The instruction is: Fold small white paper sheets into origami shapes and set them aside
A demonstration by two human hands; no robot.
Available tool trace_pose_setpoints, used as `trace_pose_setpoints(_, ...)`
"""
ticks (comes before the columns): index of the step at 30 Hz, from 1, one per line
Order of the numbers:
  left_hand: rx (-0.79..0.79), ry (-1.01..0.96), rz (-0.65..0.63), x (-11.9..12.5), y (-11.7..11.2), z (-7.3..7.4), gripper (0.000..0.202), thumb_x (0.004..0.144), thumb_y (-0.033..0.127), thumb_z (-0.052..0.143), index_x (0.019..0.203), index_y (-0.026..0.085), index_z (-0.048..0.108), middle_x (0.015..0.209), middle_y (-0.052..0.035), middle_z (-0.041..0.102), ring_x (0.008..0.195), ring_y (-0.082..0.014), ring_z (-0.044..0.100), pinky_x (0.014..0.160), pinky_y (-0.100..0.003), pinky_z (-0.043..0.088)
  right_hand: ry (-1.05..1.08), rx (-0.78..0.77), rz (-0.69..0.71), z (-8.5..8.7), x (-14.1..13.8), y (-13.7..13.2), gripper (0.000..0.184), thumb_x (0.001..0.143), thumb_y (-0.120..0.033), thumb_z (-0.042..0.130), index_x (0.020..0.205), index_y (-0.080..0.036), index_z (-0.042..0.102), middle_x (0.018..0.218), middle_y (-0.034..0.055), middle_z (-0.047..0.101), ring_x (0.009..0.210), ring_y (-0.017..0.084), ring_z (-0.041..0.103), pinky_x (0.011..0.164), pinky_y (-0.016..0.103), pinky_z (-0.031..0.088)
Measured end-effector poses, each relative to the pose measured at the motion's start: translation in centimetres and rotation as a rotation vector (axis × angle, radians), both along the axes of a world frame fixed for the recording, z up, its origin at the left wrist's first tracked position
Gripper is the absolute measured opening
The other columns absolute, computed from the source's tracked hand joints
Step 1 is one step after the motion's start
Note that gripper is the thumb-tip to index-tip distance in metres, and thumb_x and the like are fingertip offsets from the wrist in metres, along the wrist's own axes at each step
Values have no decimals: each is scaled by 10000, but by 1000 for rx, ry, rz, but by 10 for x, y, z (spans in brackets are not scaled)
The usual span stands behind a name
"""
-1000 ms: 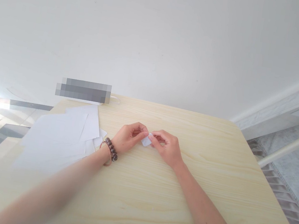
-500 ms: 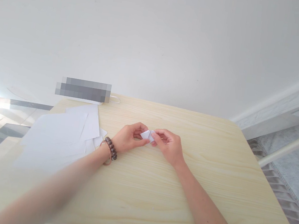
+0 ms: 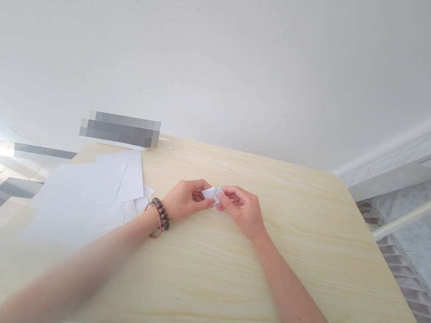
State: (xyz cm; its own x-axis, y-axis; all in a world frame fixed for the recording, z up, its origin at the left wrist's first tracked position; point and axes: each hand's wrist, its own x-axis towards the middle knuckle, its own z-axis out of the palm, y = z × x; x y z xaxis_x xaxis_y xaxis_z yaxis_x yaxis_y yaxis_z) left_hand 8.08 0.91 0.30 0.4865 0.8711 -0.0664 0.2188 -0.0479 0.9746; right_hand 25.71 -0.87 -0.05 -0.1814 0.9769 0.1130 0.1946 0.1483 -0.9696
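A small folded piece of white paper [image 3: 208,192] is held between both hands, over the middle of the table. My left hand [image 3: 185,199] pinches its left side, thumb along the near edge and fingers behind. A dark beaded bracelet and a copper-coloured bangle circle the left wrist. My right hand [image 3: 243,210] grips the paper's right end between thumb and fingertips. Creases and a slanting fold line show on the paper, but the fingers cover part of its edges.
Several loose white sheets [image 3: 82,189] overlap on the left of the light wooden table [image 3: 242,298]. A blurred-out object [image 3: 121,130] stands at the back left, with a white cable [image 3: 166,144] beside it. A white wall [image 3: 231,65] rises behind the table.
Both hands stay almost in place around the folded paper. The right thumb and fingertips have shifted slightly to the left on it, and the paper has tilted a little.
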Motion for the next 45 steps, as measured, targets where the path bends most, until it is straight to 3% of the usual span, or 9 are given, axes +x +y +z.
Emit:
trace_pose_setpoints(4,7,-36,5,1,-1,3,294,729,387,578,887,139,565,808,-55,657,763,-180,623,683,-293,480,-38,0,33,2,0,0,233,751,-353,558,881,-167,611,756,29,644,637,138,632,614,274,541)
trace_pose_setpoints(11,-29,-12,47,1,-2,6,310,711,410,591,846,132,598,752,-57,672,717,-187,633,667,-299,490,-137,99,-28,0,0,-2,199,766,-347,546,847,-181,620,781,39,653,692,149,631,638,274,528)
trace_pose_setpoints(18,-32,-21,21,1,0,5,293,720,402,586,830,131,597,786,-60,673,749,-177,628,687,-283,481,-70,54,-28,-1,1,-2,199,747,-343,574,832,-174,636,751,40,658,671,150,632,637,277,534)
trace_pose_setpoints(23,29,64,6,1,0,6,305,732,409,560,871,140,593,809,-45,652,693,-157,603,568,-233,449,-35,46,-40,3,-1,-2,205,751,-363,563,797,-180,643,751,34,648,638,145,630,602,264,536)
trace_pose_setpoints(28,73,101,-31,-1,-1,7,300,747,417,533,863,150,605,790,-28,644,674,-150,587,574,-234,437,-122,145,-35,4,-1,-3,196,785,-349,520,844,-202,635,796,36,631,713,146,605,618,257,517)
trace_pose_setpoints(37,43,78,-20,0,-1,6,303,730,420,549,852,152,618,784,-28,644,706,-166,592,619,-261,458,-259,318,-125,5,-4,-7,181,798,-320,493,850,-217,632,762,23,615,558,101,507,476,217,423)
trace_pose_setpoints(45,13,64,-15,1,-2,5,304,724,422,556,845,148,604,792,-40,645,713,-168,597,612,-261,460,-148,154,-46,4,-1,-2,199,797,-355,495,824,-190,601,698,15,598,519,102,549,518,231,465)
